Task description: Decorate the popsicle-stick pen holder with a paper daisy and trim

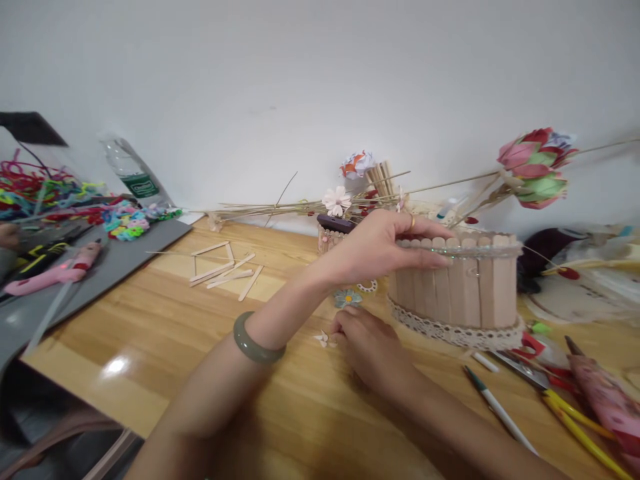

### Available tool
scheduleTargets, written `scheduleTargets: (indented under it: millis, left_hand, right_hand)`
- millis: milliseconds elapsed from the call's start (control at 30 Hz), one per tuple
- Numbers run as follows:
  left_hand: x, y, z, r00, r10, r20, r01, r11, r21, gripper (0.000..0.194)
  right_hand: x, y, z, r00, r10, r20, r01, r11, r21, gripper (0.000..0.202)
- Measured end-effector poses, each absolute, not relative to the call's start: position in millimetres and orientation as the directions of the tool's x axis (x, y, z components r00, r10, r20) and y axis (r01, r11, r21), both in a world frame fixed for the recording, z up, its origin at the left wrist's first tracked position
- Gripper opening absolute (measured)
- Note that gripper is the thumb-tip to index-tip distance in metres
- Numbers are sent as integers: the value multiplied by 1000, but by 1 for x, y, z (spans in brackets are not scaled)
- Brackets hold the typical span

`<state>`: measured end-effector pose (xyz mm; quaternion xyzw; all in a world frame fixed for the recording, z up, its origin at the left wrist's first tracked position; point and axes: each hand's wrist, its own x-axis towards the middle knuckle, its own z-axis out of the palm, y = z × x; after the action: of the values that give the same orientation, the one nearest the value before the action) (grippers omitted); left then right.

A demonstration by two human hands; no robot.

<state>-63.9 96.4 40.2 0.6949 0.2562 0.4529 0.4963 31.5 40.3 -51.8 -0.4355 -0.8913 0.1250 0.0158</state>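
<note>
The left hand (373, 243) reaches across to a tall, curved container of pale wooden craft sticks (463, 290); its thumb is on the near face and its fingers go over the rim, clamped on the upper edge beside a glittery clear band (483, 252). The container stands upright on the glossy wooden table (200, 373), right of centre, with cream crocheted lace (450, 330) around its foot. The right hand (370, 343) rests low in front of it, fingers curled together near small pale scraps (323, 339); whether they pinch anything, one cannot tell.

Just beyond lies a pale blue flower with a yellow centre (347, 298); the left forearm passes above the table near it, wearing a green bangle (257, 339). A one-sided pull on the rim could tip the container or loosen a stick, if the joints are weak; thin bamboo stems (275, 210) behind could be snagged by a raised wrist. The scraps could scatter under a careless sweep of the right hand; to the right, a pink glue gun (605, 400) and yellow-handled scissors (575, 423) crowd a white pen (500, 407), so a sliding elbow might knock them.
</note>
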Motion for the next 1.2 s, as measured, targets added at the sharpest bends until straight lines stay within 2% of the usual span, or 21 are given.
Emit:
scheduleTargets:
  millis: [233, 367, 500, 700, 833, 900, 1000, 1067, 1200]
  left_hand:
    - [-62, 94, 40, 439, 836, 328, -65, -335, 940, 13]
    - [-62, 94, 40, 441, 828, 347, -87, -345, 934, 15]
    - [-61, 94, 40, 436, 835, 335, -79, -336, 939, 15]
    - [-61, 95, 38, 457, 821, 342, -38, -366, 930, 18]
    - [-59, 93, 37, 483, 825, 294, 1, -336, 942, 21]
    - [-58, 91, 36, 488, 831, 266, -10, -300, 954, 24]
    - [-56, 89, 35, 489, 840, 238, -6, -269, 963, 26]
    - [-54, 88, 36, 490, 844, 216, 12, -254, 967, 25]
    - [-52, 85, 37, 485, 858, 172, 26, -211, 977, 24]
  right_hand:
    - [38, 38, -46, -607, 795, -8, 763, 579, -286, 14]
    - [43, 33, -39, -604, 796, 37, 726, 569, -387, 6]
    - [57, 19, -27, -650, 757, 67, 630, 586, -509, 19]
    - [100, -1, -9, -659, 743, 118, 547, 582, -602, 15]
    - [131, -5, 5, -593, 758, 271, 536, 623, -570, 10]
    - [146, -4, 14, -518, 766, 382, 571, 642, -512, 9]
    - [165, 1, 32, -408, 740, 534, 653, 646, -396, 18]
    - [172, 7, 44, -392, 723, 568, 674, 646, -357, 19]
    - [173, 15, 57, -387, 759, 524, 688, 615, -384, 16]
